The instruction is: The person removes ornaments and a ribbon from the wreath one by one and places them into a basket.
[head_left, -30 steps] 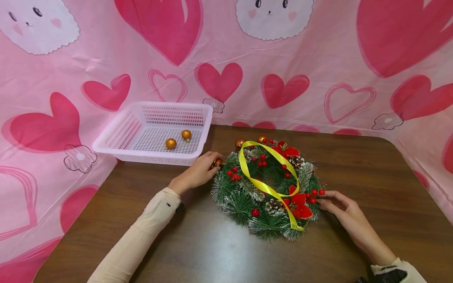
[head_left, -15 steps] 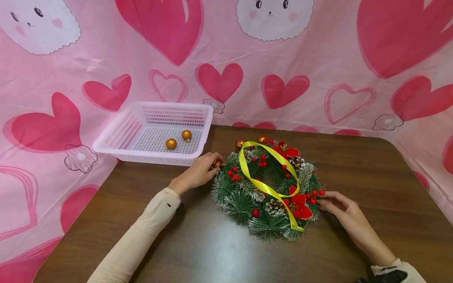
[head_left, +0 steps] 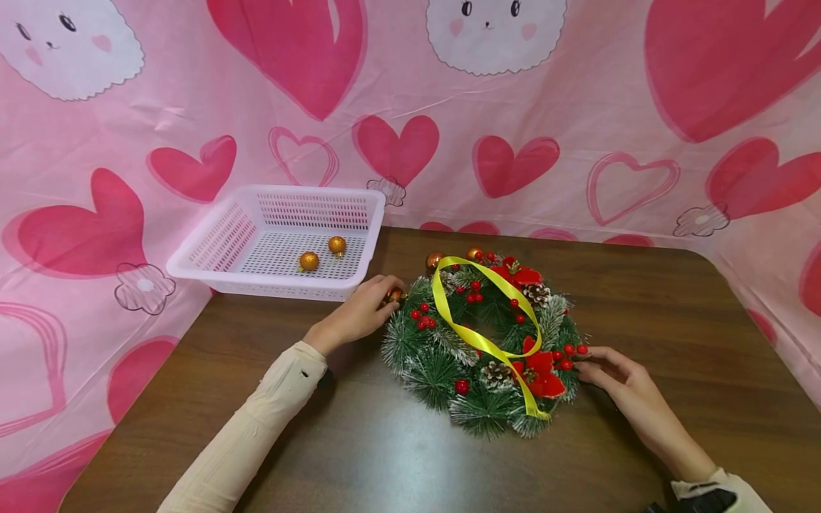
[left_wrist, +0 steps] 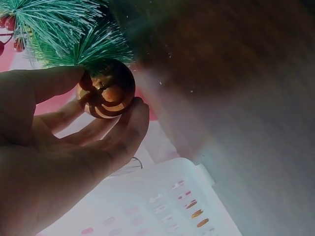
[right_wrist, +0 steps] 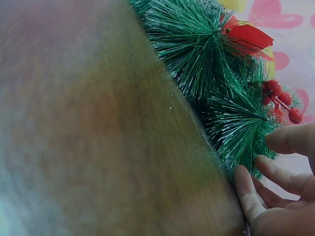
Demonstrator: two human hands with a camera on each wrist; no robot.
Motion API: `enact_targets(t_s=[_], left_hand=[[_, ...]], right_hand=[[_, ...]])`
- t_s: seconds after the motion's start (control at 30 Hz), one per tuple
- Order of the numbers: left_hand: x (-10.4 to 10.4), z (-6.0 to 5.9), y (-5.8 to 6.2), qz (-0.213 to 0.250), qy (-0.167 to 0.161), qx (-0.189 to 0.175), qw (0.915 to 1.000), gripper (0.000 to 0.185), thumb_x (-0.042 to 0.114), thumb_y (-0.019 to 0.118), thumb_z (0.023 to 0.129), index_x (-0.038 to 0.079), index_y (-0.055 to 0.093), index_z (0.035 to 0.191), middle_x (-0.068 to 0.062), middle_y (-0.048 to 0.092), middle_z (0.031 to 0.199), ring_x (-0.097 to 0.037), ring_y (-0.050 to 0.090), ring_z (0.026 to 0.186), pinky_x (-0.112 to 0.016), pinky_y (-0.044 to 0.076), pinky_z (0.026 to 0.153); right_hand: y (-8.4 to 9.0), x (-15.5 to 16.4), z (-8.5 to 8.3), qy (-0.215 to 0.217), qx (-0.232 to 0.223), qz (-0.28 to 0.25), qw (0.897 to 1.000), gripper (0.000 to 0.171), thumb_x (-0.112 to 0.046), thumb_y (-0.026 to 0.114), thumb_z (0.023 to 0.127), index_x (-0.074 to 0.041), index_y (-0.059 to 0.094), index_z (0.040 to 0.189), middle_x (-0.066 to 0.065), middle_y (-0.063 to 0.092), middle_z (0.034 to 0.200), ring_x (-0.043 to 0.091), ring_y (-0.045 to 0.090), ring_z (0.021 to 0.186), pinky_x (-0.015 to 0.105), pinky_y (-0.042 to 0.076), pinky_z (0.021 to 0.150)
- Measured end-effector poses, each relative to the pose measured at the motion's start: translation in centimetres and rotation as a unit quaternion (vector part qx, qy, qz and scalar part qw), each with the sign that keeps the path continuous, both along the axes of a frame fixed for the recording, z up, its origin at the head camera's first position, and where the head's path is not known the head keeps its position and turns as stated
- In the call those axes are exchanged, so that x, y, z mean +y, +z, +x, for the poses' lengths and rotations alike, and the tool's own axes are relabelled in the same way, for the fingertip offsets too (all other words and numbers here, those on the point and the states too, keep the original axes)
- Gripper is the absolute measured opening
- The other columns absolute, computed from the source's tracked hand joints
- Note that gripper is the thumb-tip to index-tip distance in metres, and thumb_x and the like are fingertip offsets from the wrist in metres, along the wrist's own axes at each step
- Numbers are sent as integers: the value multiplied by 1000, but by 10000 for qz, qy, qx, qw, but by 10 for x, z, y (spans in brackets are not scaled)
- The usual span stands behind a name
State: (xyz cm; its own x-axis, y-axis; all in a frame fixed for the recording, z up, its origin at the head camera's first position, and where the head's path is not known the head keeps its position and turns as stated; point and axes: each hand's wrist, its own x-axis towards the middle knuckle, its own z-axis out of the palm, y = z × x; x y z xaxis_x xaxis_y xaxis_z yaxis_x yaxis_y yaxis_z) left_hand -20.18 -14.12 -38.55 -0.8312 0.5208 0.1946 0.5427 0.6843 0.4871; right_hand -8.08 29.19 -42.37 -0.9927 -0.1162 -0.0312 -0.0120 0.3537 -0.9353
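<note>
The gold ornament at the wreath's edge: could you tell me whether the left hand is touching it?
Touching. In the left wrist view the left hand pinches the gold ornament between thumb and fingers, no gap.

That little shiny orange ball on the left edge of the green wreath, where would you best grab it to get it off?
Pinch the shiny orange ball ornament across its round sides, coming from the outer left, away from the green pine wreath. Its top sits tucked under the needles, so only the lower, outward half is free. The left hand already pinches it that way, thumb against fingertips, a sensible grip for a small smooth sphere.
</note>
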Motion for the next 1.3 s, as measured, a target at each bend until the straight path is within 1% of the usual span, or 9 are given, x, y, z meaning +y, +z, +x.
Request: enact_targets(t_s=[0.33,0.47,0.63,0.83,1.3], left_hand=[[2,2,5,140,-112,271,9995,29,8,64,96,0,60,124,-16,62,119,-27,59,110,-44,51,94],[2,3,6,202,-94,340,9992,30,7,64,96,0,59,125,-16,61,118,-27,60,107,-42,52,92],[3,4,8,295,-64,437,9986,32,7,64,96,-2,58,126,-18,60,119,-27,60,106,-43,52,92],[4,4,12,338,-43,442,9984,33,10,64,97,-1,57,128,-18,59,122,-28,60,109,-44,51,94],[5,7,16,434,-143,574,9973,35,12,64,97,2,56,130,-16,59,125,-27,59,111,-44,51,95]], right_hand=[[0,0,0,-5,-23,3,10000,36,-20,55,103,5,55,130,-14,70,108,5,68,95,17,53,80],[0,0,-1,-13,-72,15,10000,37,-20,55,103,6,55,130,-15,69,107,4,68,95,17,53,80],[0,0,-1,5,-59,2,10000,37,-20,56,103,6,55,130,-15,69,107,4,68,95,17,54,80],[0,0,-1,47,-10,-19,10000,37,-19,55,103,6,55,130,-14,69,109,5,68,96,17,54,81],[1,0,0,30,-56,19,10000,37,-20,55,104,5,55,131,-15,69,109,4,67,96,16,53,81]])
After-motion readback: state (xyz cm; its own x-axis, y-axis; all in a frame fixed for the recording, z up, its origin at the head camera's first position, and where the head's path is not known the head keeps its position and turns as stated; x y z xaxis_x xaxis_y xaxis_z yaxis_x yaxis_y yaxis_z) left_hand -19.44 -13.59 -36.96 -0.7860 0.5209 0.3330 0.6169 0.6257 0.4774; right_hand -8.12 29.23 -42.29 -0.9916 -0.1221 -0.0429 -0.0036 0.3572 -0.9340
